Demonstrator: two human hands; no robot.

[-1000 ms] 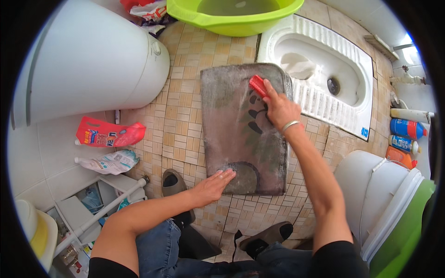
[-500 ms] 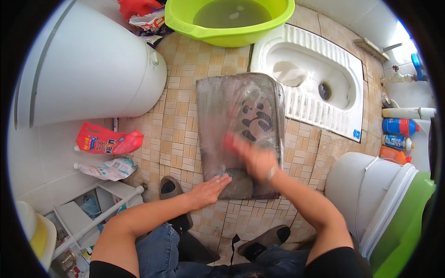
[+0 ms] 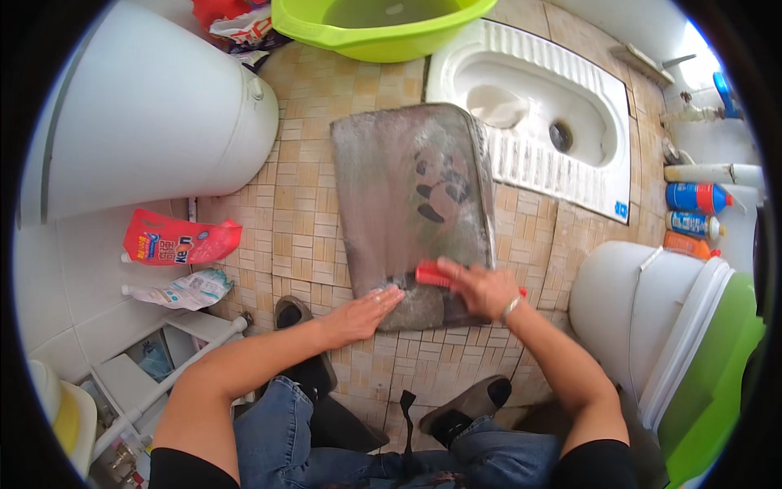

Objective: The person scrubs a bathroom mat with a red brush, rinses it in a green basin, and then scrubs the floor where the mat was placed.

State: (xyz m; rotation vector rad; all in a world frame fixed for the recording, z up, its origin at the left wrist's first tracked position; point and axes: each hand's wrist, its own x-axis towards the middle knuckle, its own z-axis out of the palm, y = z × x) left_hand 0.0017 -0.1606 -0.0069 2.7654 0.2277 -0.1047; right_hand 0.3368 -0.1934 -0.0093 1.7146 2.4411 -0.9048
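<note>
A wet, soapy floor mat (image 3: 391, 187) with a panda picture lies on the tiled floor in front of me, folded over at its right side and near end as far as I can tell. My right hand (image 3: 482, 291) is closed round a red scrubbing brush (image 3: 432, 275), whose head rests on the near part of the mat. My left hand (image 3: 362, 315) lies flat at the mat's near left edge, fingers stretched out over it. Whitish suds smear the mat's surface near both hands and along its far edge.
Beyond the mat stand a lime-green basin (image 3: 383, 37) of murky water and a white squat toilet (image 3: 529, 122). A white appliance (image 3: 155, 114) and a red detergent pouch (image 3: 181, 238) are on the left. A white bucket (image 3: 623, 318) and several bottles (image 3: 692, 198) line the right.
My right hand has drawn the brush nearer to me and slightly right across the mat. My left hand stays pressed on the mat. The whole view has shifted a little.
</note>
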